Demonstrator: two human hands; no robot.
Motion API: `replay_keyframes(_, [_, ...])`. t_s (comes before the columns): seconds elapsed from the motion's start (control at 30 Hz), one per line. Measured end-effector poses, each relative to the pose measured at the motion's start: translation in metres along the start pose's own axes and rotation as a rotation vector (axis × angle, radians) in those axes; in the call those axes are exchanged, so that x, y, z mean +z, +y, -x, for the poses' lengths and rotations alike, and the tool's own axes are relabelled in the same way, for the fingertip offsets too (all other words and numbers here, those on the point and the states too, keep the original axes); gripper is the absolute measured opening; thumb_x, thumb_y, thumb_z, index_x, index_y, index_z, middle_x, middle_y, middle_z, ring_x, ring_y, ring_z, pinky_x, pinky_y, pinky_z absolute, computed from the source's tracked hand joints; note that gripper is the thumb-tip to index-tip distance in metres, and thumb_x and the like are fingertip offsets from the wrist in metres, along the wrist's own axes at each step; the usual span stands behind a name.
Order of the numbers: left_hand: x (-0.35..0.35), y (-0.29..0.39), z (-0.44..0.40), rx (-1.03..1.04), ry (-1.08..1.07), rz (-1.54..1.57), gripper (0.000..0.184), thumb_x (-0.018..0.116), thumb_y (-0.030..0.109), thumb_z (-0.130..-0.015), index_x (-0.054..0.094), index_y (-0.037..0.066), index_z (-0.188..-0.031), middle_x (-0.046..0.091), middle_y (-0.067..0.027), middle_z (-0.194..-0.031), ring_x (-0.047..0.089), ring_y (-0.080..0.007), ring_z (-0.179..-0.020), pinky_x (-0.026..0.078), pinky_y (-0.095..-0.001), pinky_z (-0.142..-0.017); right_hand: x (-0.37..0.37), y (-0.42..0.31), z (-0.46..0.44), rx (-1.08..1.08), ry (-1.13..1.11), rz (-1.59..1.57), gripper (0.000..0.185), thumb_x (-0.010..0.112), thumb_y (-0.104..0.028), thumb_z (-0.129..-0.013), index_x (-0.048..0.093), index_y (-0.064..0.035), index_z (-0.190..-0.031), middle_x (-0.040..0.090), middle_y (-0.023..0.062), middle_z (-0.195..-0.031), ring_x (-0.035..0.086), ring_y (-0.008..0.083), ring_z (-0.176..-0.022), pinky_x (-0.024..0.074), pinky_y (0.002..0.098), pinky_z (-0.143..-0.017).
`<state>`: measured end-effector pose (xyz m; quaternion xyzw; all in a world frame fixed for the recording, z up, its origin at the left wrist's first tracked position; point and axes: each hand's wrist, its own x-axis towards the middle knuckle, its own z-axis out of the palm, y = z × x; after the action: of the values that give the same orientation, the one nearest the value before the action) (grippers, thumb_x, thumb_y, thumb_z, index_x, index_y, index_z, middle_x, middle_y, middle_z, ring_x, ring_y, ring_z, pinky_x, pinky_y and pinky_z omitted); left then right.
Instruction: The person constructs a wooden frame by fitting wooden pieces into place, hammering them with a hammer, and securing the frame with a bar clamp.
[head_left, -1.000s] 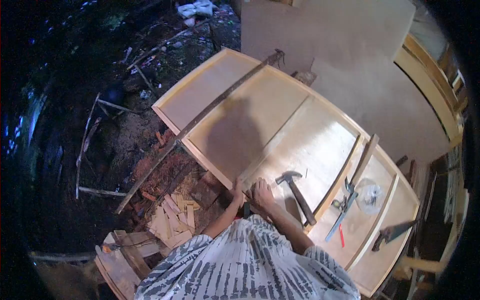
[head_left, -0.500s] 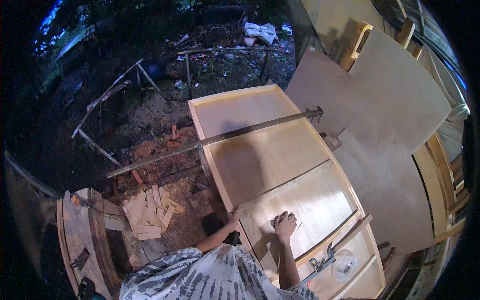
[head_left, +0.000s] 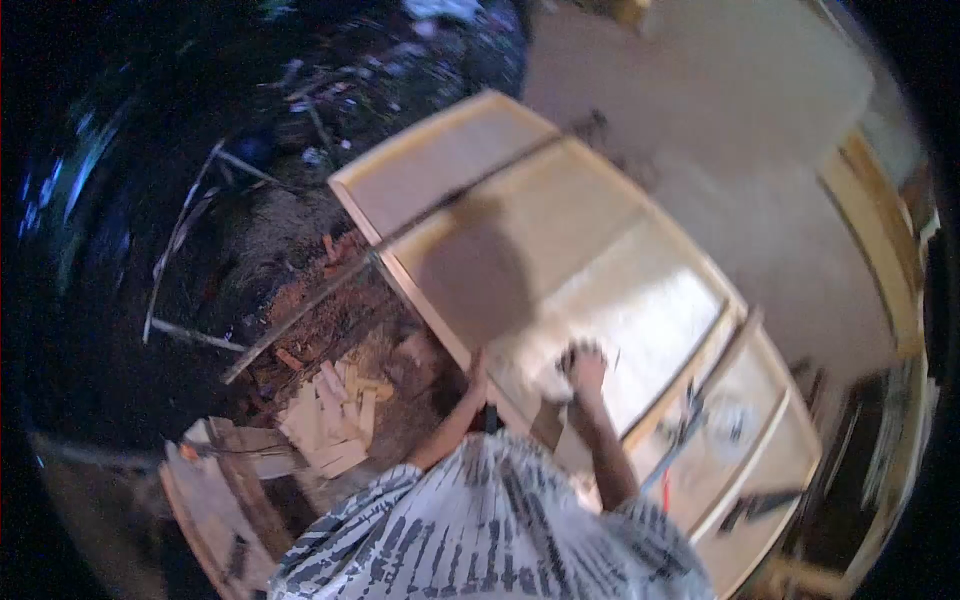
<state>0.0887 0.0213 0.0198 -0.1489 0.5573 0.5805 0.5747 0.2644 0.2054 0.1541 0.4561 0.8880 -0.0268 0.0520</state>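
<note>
A large framed wooden panel (head_left: 560, 225) lies in front of me, its light raised edges divided by crosspieces. My left hand (head_left: 478, 378) rests at its near left edge, fingers stretched along the rim though blurred. Over the brightly lit section, my right hand (head_left: 588, 368) is closed around a small dark object that blur keeps me from naming; a thin spike shows beside it. Right of that hand, a hammer (head_left: 690, 410) and a clear plastic bag or bowl (head_left: 735, 425) lie in the panel's end section.
A long bar clamp (head_left: 455, 195) crosses the panel's far part and sticks out on the left. Wood offcuts (head_left: 330, 415) are heaped on the ground at left, beside a wooden bench (head_left: 215, 510). Large plywood sheets (head_left: 750, 190) stand along the right.
My view has turned and blurred, so the panel appears higher and more tilted. Both hands stay at about the same places on the panel.
</note>
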Motion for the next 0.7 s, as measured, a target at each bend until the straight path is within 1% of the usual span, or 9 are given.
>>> replay_keyframes(0.03, [0.018, 0.004, -0.017, 0.021, -0.014, -0.013, 0.084, 0.058, 0.065, -0.090, 0.041, 0.009, -0.150, 0.045, -0.0059, -0.147, 0.045, -0.0226, -0.129, 0.038, -0.0389, -0.108, 0.004, 0.016, -0.016, 0.011, -0.090, -0.056, 0.026, 0.062, -0.032, -0.087, 0.066, -0.0102, -0.099, 0.065, 0.0147, -0.105, 0.058, 0.0375, -0.103, 0.0466, 0.0555, -0.088])
replay_keyframes(0.07, [0.057, 0.027, 0.006, 0.001, 0.041, -0.011, 0.083, 0.059, 0.064, -0.090, 0.044, 0.006, -0.147, 0.050, -0.0077, -0.140, 0.049, -0.0225, -0.124, 0.041, -0.0384, -0.104, 0.010, 0.045, -0.017, 0.059, -0.354, -0.165, 0.051, 0.068, -0.037, -0.083, 0.062, -0.0083, -0.124, 0.060, 0.0181, -0.126, 0.050, 0.0414, -0.127, 0.0427, 0.0598, -0.098])
replay_keyframes(0.13, [0.110, 0.043, -0.036, -0.283, 0.194, -0.144, 0.072, 0.062, 0.057, -0.091, 0.053, 0.001, -0.135, 0.061, -0.0097, -0.123, 0.060, -0.0241, -0.108, 0.050, -0.0375, -0.092, -0.017, 0.078, -0.054, 0.080, -0.209, -0.211, 0.034, 0.064, -0.025, -0.087, 0.062, -0.0036, -0.113, 0.062, 0.0206, -0.109, 0.055, 0.0387, -0.111, 0.0470, 0.0504, -0.093])
replay_keyframes(0.17, [0.137, 0.055, -0.034, -0.139, 0.137, -0.055, 0.062, 0.062, 0.051, -0.092, 0.058, 0.002, -0.129, 0.064, -0.0078, -0.115, 0.063, -0.0253, -0.099, 0.053, -0.0367, -0.086, -0.012, 0.092, -0.067, 0.038, -0.057, -0.274, 0.026, 0.062, -0.019, -0.088, 0.061, -0.0056, -0.110, 0.060, 0.0188, -0.111, 0.054, 0.0394, -0.104, 0.0472, 0.0491, -0.091])
replay_keyframes(0.2, [0.113, 0.016, -0.074, 0.049, 0.089, -0.012, 0.065, 0.061, 0.051, -0.092, 0.057, 0.001, -0.133, 0.063, -0.0102, -0.123, 0.062, -0.0261, -0.107, 0.050, -0.0375, -0.093, -0.013, 0.090, -0.064, 0.050, 0.023, -0.329, 0.025, 0.062, -0.017, -0.088, 0.061, -0.0065, -0.111, 0.059, 0.0179, -0.112, 0.054, 0.0396, -0.104, 0.0470, 0.0488, -0.090])
replay_keyframes(0.33, [0.091, -0.013, -0.090, 0.027, 0.238, -0.207, 0.076, 0.057, 0.056, -0.093, 0.045, 0.005, -0.148, 0.046, -0.0152, -0.149, 0.045, -0.0274, -0.134, 0.037, -0.0406, -0.112, -0.025, 0.115, -0.045, 0.208, 0.208, -0.397, 0.028, 0.062, -0.013, -0.087, 0.061, -0.0086, -0.115, 0.059, 0.0167, -0.111, 0.055, 0.0391, -0.102, 0.0474, 0.0492, -0.087])
replay_keyframes(0.53, [0.015, -0.032, -0.111, -0.072, 0.093, -0.023, 0.073, 0.032, 0.064, -0.100, 0.046, 0.009, -0.146, 0.049, -0.0157, -0.146, 0.050, -0.0318, -0.130, 0.043, -0.0469, -0.107, 0.036, 0.143, -0.075, 0.480, 0.041, -0.318, 0.037, 0.066, -0.032, -0.090, 0.063, -0.0055, -0.116, 0.060, 0.0226, -0.118, 0.056, 0.0413, -0.109, 0.0505, 0.0503, -0.090])
replay_keyframes(0.63, [0.065, 0.014, -0.062, -0.117, 0.037, 0.178, 0.074, 0.030, 0.065, -0.100, 0.048, 0.009, -0.144, 0.052, -0.0154, -0.142, 0.052, -0.0329, -0.127, 0.044, -0.0485, -0.106, 0.035, 0.136, -0.075, 0.489, -0.030, -0.189, 0.032, 0.064, -0.032, -0.090, 0.064, -0.0131, -0.116, 0.061, 0.0159, -0.119, 0.058, 0.0366, -0.111, 0.0522, 0.0479, -0.088])
replay_keyframes(0.7, [0.077, 0.019, -0.060, -0.267, 0.229, 0.173, 0.074, 0.027, 0.065, -0.101, 0.050, 0.009, -0.142, 0.056, -0.0152, -0.138, 0.056, -0.0336, -0.122, 0.046, -0.0473, -0.104, 0.043, 0.139, -0.079, 0.465, 0.042, -0.132, 0.024, 0.063, -0.029, -0.091, 0.067, -0.0087, -0.103, 0.063, 0.0166, -0.112, 0.059, 0.0358, -0.107, 0.0521, 0.0474, -0.085])
